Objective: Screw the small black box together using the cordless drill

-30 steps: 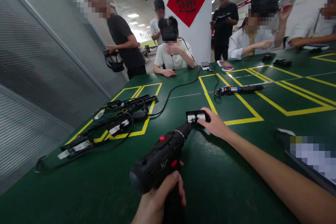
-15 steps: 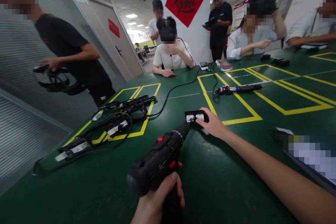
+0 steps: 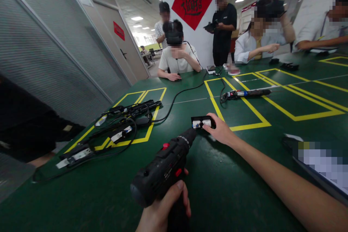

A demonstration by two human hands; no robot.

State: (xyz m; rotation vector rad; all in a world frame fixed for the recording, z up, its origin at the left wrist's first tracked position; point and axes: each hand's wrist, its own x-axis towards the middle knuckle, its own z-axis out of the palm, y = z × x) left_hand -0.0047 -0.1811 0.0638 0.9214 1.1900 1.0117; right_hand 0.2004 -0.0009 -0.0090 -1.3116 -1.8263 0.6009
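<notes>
My left hand [image 3: 167, 203] is wrapped round the grip of a black cordless drill [image 3: 163, 166] with red buttons. The drill points forward and to the right, its chuck close against a small black case with white blocks inside [image 3: 201, 122]. Fingers of my right hand [image 3: 219, 127] pinch that case at its right end and hold it on the green table [image 3: 225, 181]. Whether the bit touches the case, I cannot tell; the contact spot is small and partly hidden.
Left of the drill lies a pile of black cables and power strips [image 3: 119, 130]. Farther right is a pen-like electric screwdriver [image 3: 247, 93] with a cord. A tablet-like device [image 3: 320, 166] lies at the right. Yellow tape marks the table. People sit and stand around it.
The person at the left has walked toward me and is mostly out of view. My hands, the drill and the case have hardly moved.
</notes>
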